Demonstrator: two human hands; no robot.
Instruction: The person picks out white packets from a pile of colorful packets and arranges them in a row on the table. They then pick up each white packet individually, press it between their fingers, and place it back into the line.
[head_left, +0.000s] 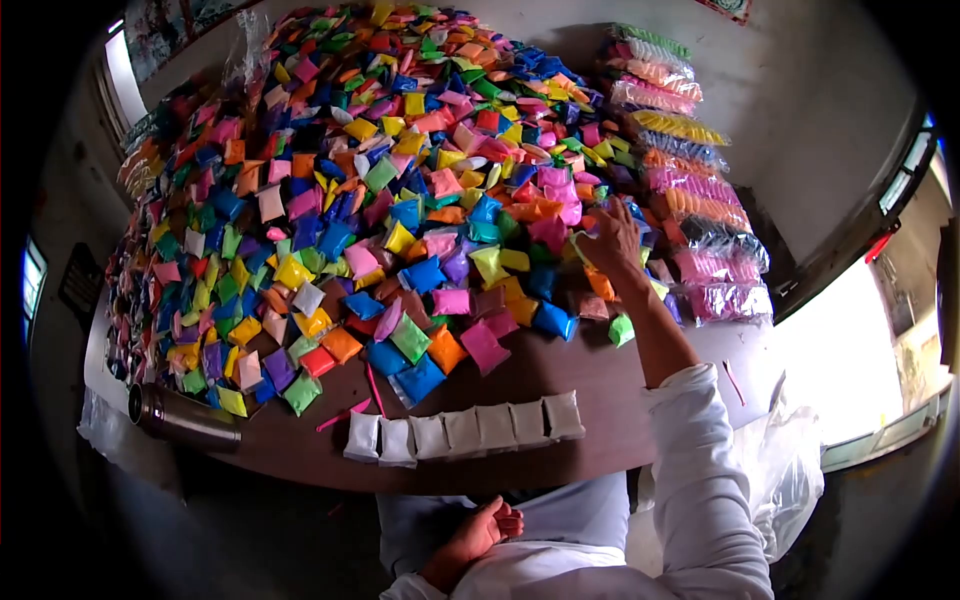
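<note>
My right hand (612, 243) reaches into the right side of a large heap of small coloured packets (425, 275). Its fingers are stretched out and spread, with the fingertips among pink, orange and blue packets. Down on my lap rests my left hand (487, 528), its fingers curled in and no object showing in them. Between my body and the heap, several white packets (462, 432) lie side by side in a row near the table's front edge.
Clear bags of sorted packets (700, 205) are lined up at the right of the table (600, 385). A metal flask (185, 418) lies at the front left. Pink strips (345, 415) are left of the white row. Clear plastic (790, 480) hangs at the right.
</note>
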